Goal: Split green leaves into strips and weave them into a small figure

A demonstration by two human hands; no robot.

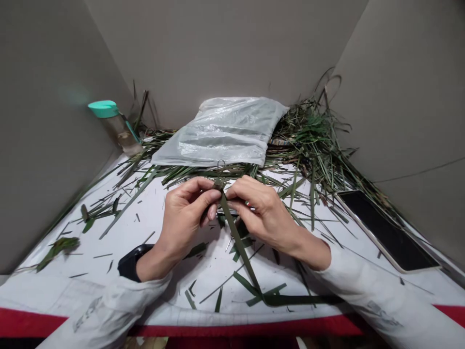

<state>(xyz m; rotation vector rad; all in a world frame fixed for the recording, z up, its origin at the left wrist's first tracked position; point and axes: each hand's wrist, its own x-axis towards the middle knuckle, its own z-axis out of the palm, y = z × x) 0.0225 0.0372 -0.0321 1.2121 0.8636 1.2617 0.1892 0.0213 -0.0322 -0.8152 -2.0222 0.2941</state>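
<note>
Between my two hands, in the middle of the head view, is a long green leaf strip (238, 237), folded or woven at its top end. My left hand (189, 208) pinches that end between thumb and fingers. My right hand (259, 206) has its fingers closed at the same end from the other side; a small red and green bit shows by its fingers. From there the strip runs down toward me, bends near the table's front and trails right under my right sleeve. A thin loop stands up above the fingertips.
A white plastic bag (225, 133) lies at the back over heaped leaf strips (312, 140). A bottle with a teal lid (104, 109) stands back left. A dark-screened tablet (388, 232) lies at right. Leaf scraps (58, 249) litter the white tabletop (145, 213); grey walls enclose it.
</note>
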